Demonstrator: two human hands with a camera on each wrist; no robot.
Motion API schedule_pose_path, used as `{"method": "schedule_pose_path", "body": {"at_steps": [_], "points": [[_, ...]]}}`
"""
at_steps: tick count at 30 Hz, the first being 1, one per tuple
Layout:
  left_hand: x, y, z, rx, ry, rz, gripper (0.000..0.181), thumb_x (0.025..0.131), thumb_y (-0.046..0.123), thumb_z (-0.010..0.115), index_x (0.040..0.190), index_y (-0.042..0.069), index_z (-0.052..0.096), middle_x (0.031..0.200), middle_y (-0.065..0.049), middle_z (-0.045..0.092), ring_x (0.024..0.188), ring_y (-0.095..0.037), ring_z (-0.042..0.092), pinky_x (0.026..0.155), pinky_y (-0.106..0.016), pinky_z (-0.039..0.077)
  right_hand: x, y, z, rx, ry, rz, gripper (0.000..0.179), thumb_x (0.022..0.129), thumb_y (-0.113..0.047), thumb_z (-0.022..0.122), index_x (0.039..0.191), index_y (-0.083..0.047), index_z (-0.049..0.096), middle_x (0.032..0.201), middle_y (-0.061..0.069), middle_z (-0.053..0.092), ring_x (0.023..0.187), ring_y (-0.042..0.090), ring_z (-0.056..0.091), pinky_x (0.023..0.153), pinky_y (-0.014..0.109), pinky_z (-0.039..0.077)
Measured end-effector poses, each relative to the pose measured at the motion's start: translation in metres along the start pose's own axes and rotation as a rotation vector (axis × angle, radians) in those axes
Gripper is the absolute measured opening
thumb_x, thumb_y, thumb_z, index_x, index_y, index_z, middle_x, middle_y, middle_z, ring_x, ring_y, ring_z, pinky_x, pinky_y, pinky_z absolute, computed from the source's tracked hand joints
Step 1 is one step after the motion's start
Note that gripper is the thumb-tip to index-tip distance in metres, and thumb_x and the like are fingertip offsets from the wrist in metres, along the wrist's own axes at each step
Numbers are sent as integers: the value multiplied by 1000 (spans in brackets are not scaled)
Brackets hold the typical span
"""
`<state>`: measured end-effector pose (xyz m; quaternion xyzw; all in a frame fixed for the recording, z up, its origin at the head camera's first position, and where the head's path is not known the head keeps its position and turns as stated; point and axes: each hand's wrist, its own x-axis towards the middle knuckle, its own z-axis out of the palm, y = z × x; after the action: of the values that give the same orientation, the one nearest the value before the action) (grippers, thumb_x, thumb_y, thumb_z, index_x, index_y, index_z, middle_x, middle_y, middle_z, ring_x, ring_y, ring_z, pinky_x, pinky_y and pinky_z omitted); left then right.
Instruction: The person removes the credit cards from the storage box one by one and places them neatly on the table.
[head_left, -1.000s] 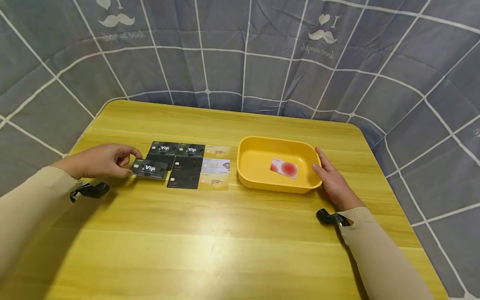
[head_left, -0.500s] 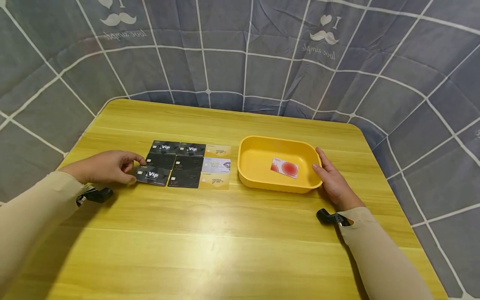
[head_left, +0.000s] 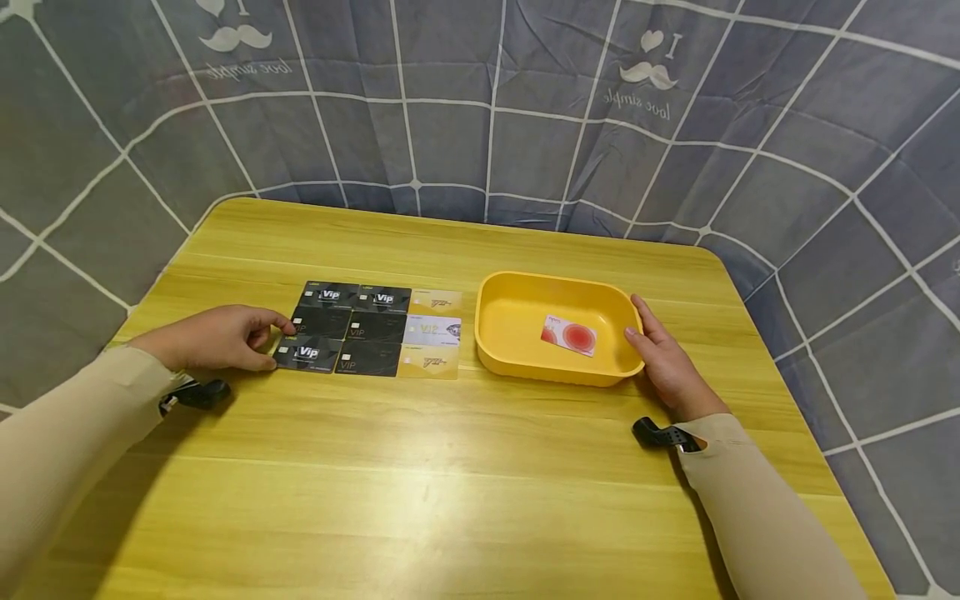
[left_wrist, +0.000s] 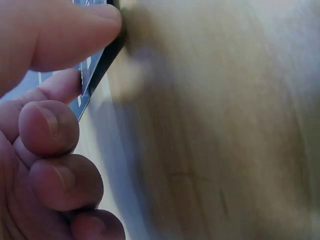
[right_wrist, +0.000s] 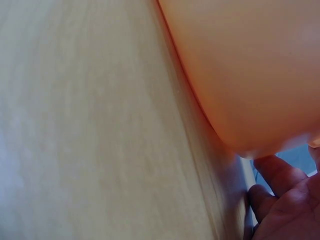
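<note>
My left hand (head_left: 221, 337) is at the left side of a block of cards. Its thumb and index finger hold opposite edges of a black Vip card (head_left: 311, 353), the block's near-left one, which lies level with the others in the head view. In the left wrist view the other fingers (left_wrist: 50, 127) are curled beside that card. My right hand (head_left: 675, 375) grips the right end of a yellow plastic box (head_left: 551, 372), thumb at the rim and fingers along the outer wall. Inside the box lies a white card with red circles (head_left: 570, 335).
Black VIP cards (head_left: 377, 327) fill the block's left and middle columns. Its right column has gold cards (head_left: 427, 362) and a silver-white VIP card (head_left: 432, 331). The wooden table (head_left: 420, 483) ends at a grey checked curtain (head_left: 450, 142) behind and on both sides.
My left hand has moved right and slightly down, bringing the black Vip card from a tilted, overlapping position into line with the block. My right hand and the box have stayed still.
</note>
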<state>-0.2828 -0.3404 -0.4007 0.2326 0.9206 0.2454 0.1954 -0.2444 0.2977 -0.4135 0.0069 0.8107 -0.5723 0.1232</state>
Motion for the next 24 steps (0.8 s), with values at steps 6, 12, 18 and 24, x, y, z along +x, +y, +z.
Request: {"method": "schedule_pose_path", "body": {"at_steps": [6, 12, 18, 24], "points": [[1, -2, 1, 5, 2, -1, 44, 85, 15, 84, 125, 5, 68, 72, 4, 47, 63, -6, 43, 71, -27, 39, 0, -1, 0, 3, 2, -3, 71, 114, -37, 41, 170, -34, -5, 178, -5, -9, 166, 28, 3, 124, 36, 27], [2, -1, 3, 4, -14, -29, 49, 86, 16, 85, 129, 2, 66, 71, 3, 46, 60, -7, 41, 73, -27, 41, 0, -2, 0, 9, 2, 9, 70, 114, -37, 41, 169, -37, -4, 178, -6, -10, 166, 28, 2, 125, 42, 23], [1, 0, 3, 9, -9, -23, 47, 85, 16, 85, 127, 5, 66, 73, 3, 47, 63, -8, 43, 71, -28, 39, 0, -1, 0, 15, -3, 5, 70, 115, -36, 40, 169, -37, -4, 178, -5, -9, 165, 29, 4, 123, 37, 27], [1, -2, 4, 19, 6, 1, 47, 85, 18, 86, 125, 6, 67, 74, 5, 47, 64, -6, 44, 71, -27, 38, 0, 0, 0, 24, 1, 0, 70, 115, -35, 40, 169, -35, -4, 178, -3, -8, 165, 30, 7, 117, 27, 35]]}}
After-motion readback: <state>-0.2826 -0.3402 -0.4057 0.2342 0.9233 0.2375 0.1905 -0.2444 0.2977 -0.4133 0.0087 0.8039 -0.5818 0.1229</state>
